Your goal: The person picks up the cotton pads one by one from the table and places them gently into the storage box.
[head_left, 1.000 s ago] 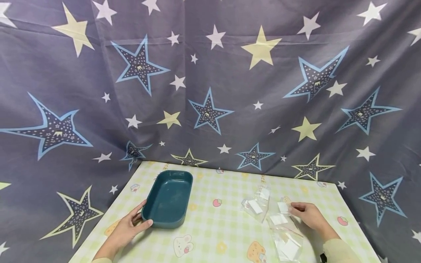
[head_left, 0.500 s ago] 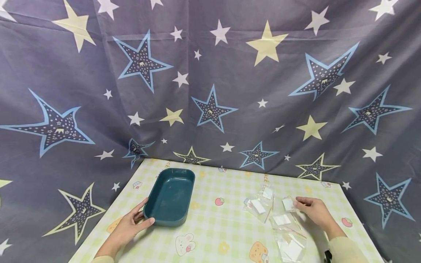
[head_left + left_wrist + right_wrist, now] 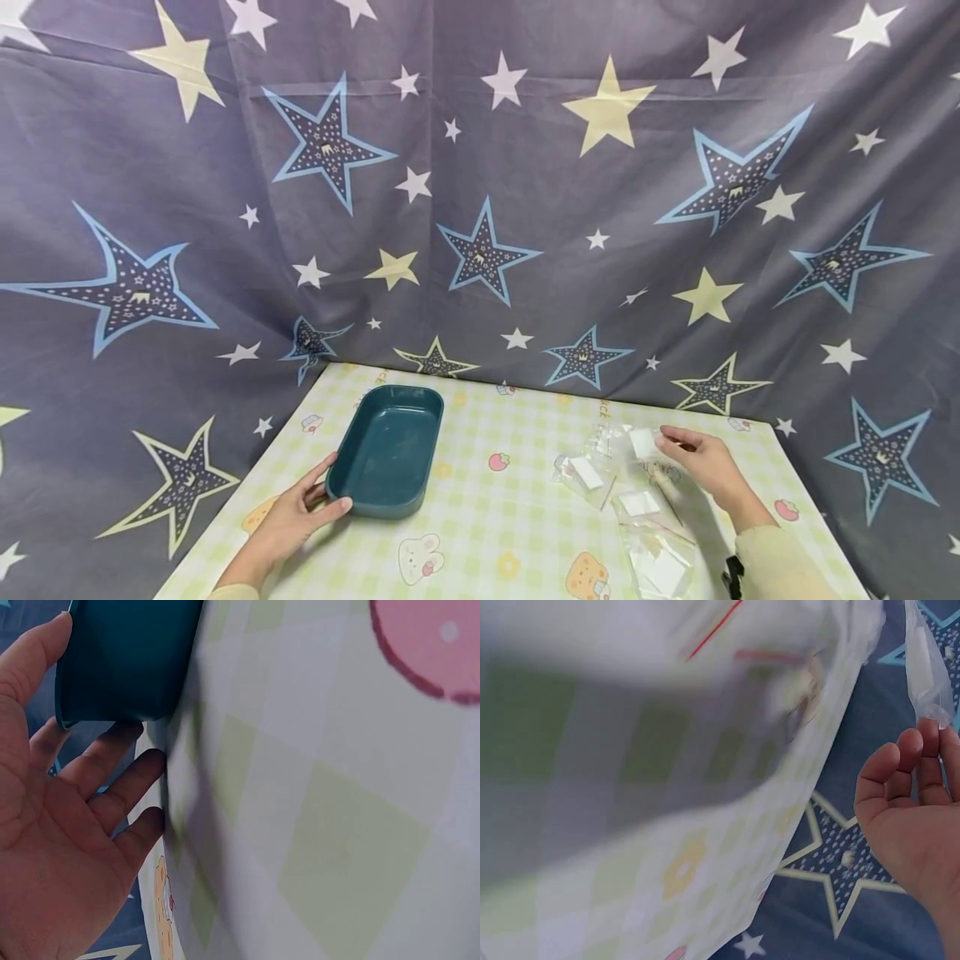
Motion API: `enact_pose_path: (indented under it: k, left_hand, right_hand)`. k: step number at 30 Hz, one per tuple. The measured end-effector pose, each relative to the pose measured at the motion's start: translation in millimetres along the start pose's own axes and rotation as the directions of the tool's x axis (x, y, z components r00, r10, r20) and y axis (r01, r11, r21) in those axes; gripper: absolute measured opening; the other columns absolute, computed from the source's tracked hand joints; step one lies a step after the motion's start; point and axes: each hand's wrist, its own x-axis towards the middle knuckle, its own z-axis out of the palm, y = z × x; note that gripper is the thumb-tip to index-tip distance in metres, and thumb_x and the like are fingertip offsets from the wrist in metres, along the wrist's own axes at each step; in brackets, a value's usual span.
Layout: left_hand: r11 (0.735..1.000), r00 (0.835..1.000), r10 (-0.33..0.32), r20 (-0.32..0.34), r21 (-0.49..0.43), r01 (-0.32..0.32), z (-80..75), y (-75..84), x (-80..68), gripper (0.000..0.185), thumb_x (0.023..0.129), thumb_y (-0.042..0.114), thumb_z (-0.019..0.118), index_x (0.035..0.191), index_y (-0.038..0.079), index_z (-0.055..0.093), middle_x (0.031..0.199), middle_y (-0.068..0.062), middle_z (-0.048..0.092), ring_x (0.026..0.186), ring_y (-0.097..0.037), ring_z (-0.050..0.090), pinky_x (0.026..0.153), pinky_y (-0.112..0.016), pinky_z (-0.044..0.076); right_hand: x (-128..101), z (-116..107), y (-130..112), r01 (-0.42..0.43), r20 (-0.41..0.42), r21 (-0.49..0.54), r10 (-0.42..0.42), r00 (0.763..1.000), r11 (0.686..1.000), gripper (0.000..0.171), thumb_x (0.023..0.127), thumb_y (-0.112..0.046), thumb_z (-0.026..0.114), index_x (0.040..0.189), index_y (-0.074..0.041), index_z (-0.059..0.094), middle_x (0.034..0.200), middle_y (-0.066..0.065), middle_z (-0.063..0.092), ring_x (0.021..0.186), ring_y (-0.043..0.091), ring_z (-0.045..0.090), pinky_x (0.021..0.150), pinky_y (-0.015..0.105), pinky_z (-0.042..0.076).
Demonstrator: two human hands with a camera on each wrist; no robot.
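A dark teal rectangular dish (image 3: pixel 386 454) with rounded corners sits on the left of the table, nothing inside it. My left hand (image 3: pixel 288 518) holds its near left corner, thumb at the front and fingers along the side; the left wrist view shows the dish wall (image 3: pixel 124 664) between thumb and fingertips. At the right, my right hand (image 3: pixel 708 468) pinches a small clear plastic bag (image 3: pixel 642 444) with a white piece in it, raised off the table. In the right wrist view the bag (image 3: pixel 928 671) hangs from the fingertips. The thumb is hidden there.
Several similar clear bags lie on the right half: one bag (image 3: pixel 585 473) to the left, another bag (image 3: pixel 639 503) below the right hand, and a bigger bag (image 3: pixel 663 571) near the front. A checked cloth (image 3: pixel 495 517) covers the table. A star-printed curtain (image 3: pixel 480 167) hangs behind.
My right hand has lifted the pinched bag off the pile, up and toward the back. My left hand and the dish keep their place; the head view has shifted slightly.
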Motion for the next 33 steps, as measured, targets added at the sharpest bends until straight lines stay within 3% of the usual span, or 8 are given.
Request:
enact_pose_path:
  k: [4, 9, 14, 18, 21, 26, 33]
  left_hand:
    - [1.000, 1.000, -0.004, -0.003, 0.004, 0.004, 1.2, -0.9, -0.3, 0.094, 0.099, 0.043, 0.079, 0.173, 0.025, 0.025, 0.166, -0.033, 0.040, 0.154, -0.048, 0.044, 0.121, -0.056, 0.047]
    - [1.000, 1.000, -0.005, -0.004, -0.007, 0.005, 2.5, -1.2, -1.1, 0.094, 0.098, 0.041, 0.079, 0.173, 0.023, 0.025, 0.165, -0.033, 0.041, 0.154, -0.048, 0.044, 0.120, -0.053, 0.049]
    - [1.000, 1.000, -0.005, 0.001, -0.023, 0.005, 2.9, -1.2, 0.1, 0.094, 0.098, 0.039, 0.080, 0.173, 0.023, 0.025, 0.163, -0.033, 0.044, 0.154, -0.047, 0.045, 0.112, -0.037, 0.054]
    - [1.000, 1.000, -0.002, 0.007, -0.029, 0.002, 2.5, -0.8, 0.9, 0.094, 0.099, 0.039, 0.079, 0.173, 0.023, 0.024, 0.163, -0.033, 0.044, 0.154, -0.047, 0.044, 0.107, -0.030, 0.054]
    - [1.000, 1.000, -0.003, 0.011, -0.027, 0.003, 2.2, 0.9, 0.6, 0.094, 0.099, 0.039, 0.079, 0.173, 0.023, 0.024, 0.163, -0.034, 0.043, 0.154, -0.048, 0.044, 0.111, -0.036, 0.055]
    - [1.000, 1.000, 0.001, 0.014, -0.024, -0.001, 2.0, 1.2, 1.5, 0.095, 0.099, 0.039, 0.079, 0.173, 0.022, 0.023, 0.163, -0.035, 0.042, 0.154, -0.049, 0.043, 0.119, -0.050, 0.050]
    - [0.999, 1.000, -0.001, 0.018, -0.037, 0.001, -0.2, 0.2, 0.9, 0.095, 0.100, 0.039, 0.078, 0.174, 0.022, 0.021, 0.164, -0.035, 0.040, 0.155, -0.050, 0.040, 0.120, -0.056, 0.049]
  right_hand:
    - [7, 13, -13, 0.001, 0.022, 0.056, -0.002, 1.000, 0.998, 0.066, 0.107, -0.049, 0.065, 0.157, -0.007, 0.055, 0.150, 0.018, 0.063, 0.126, 0.019, 0.067, 0.098, 0.025, 0.058]
    - [18, 36, -32, 0.009, 0.049, 0.156, -0.017, 0.999, 0.988, 0.063, 0.108, -0.043, 0.065, 0.159, -0.007, 0.053, 0.148, 0.018, 0.064, 0.121, 0.009, 0.066, 0.107, 0.040, 0.058]
    - [28, 68, -55, 0.035, 0.093, 0.264, -0.062, 0.994, 0.964, 0.058, 0.109, -0.030, 0.065, 0.159, -0.004, 0.052, 0.155, 0.022, 0.059, 0.119, 0.002, 0.064, 0.105, 0.042, 0.056]
    - [35, 96, -75, 0.061, 0.128, 0.315, -0.106, 0.986, 0.947, 0.054, 0.108, -0.021, 0.065, 0.158, -0.002, 0.053, 0.156, 0.024, 0.058, 0.122, 0.009, 0.065, 0.105, 0.044, 0.056]
    - [40, 120, -90, 0.060, 0.146, 0.349, -0.118, 0.982, 0.935, 0.054, 0.105, -0.018, 0.067, 0.156, -0.003, 0.055, 0.153, 0.022, 0.060, 0.123, 0.017, 0.067, 0.107, 0.049, 0.055]
    - [41, 155, -118, 0.072, 0.196, 0.381, -0.156, 0.968, 0.922, 0.058, 0.100, -0.014, 0.068, 0.155, -0.003, 0.056, 0.152, 0.021, 0.062, 0.119, 0.015, 0.067, 0.102, 0.041, 0.056]
    - [40, 200, -153, 0.084, 0.276, 0.462, -0.233, 0.933, 0.883, 0.062, 0.095, -0.008, 0.067, 0.155, -0.002, 0.055, 0.151, 0.024, 0.061, 0.099, 0.004, 0.063, 0.082, 0.023, 0.054]
